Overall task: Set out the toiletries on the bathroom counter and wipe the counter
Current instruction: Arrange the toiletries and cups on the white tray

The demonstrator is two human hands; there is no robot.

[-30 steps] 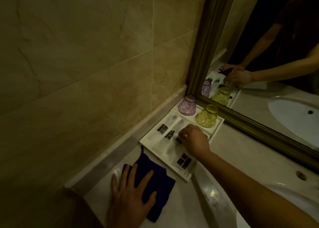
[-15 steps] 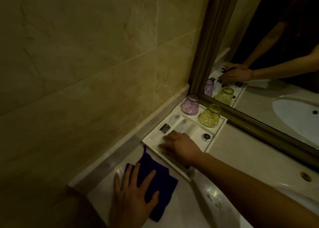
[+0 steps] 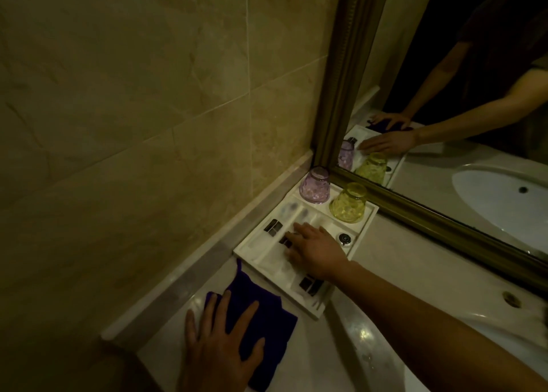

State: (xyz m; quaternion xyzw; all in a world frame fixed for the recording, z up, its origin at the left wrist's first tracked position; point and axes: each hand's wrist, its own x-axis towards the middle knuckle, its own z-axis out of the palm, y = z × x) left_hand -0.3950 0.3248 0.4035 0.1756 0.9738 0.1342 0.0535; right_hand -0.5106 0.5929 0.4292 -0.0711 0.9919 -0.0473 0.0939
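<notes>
A white divided tray (image 3: 367, 220) sits in the counter corner against the wall and mirror. It holds white toiletry packets with dark labels (image 3: 272, 228), a small round item (image 3: 344, 238), an upturned purple glass (image 3: 315, 189) and an upturned yellow glass (image 3: 349, 203). My right hand (image 3: 314, 250) lies flat on the packets in the tray's middle, fingers spread, gripping nothing that I can see. My left hand (image 3: 221, 341) presses flat on a dark blue cloth (image 3: 267, 311) on the counter (image 3: 326, 359) in front of the tray.
A tiled wall (image 3: 133, 124) runs along the left with a low ledge (image 3: 184, 273). A framed mirror (image 3: 444, 95) stands behind the tray. The white basin (image 3: 444, 329) curves in at the lower right, with an overflow hole (image 3: 511, 298).
My right hand has moved left from the tray's right part, uncovering the small round item, and now lies flatter on the packets. My left hand stays on the cloth.
</notes>
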